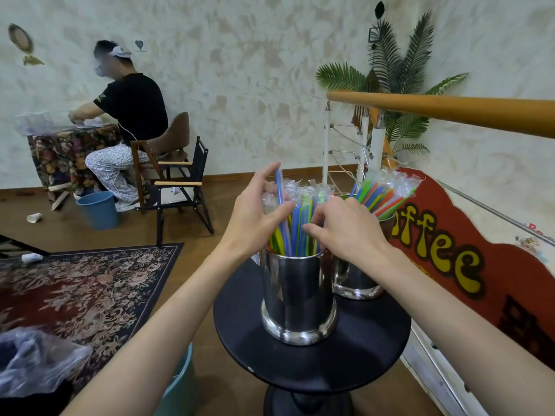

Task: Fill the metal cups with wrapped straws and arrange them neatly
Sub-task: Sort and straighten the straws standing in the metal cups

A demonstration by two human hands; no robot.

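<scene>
Both hands (303, 225) raised, fingers curled

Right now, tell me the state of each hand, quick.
Left hand: holding the wrapped straws in the near cup, thumb and fingers round the bunch.
Right hand: fingers curled into the same straws, gripping them.

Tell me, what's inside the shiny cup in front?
The front metal cup holds colourful wrapped straws standing upright: blue, green, yellow. The left hand and right hand cover some of them, and the cup's wall hides their bottom ends.
</scene>
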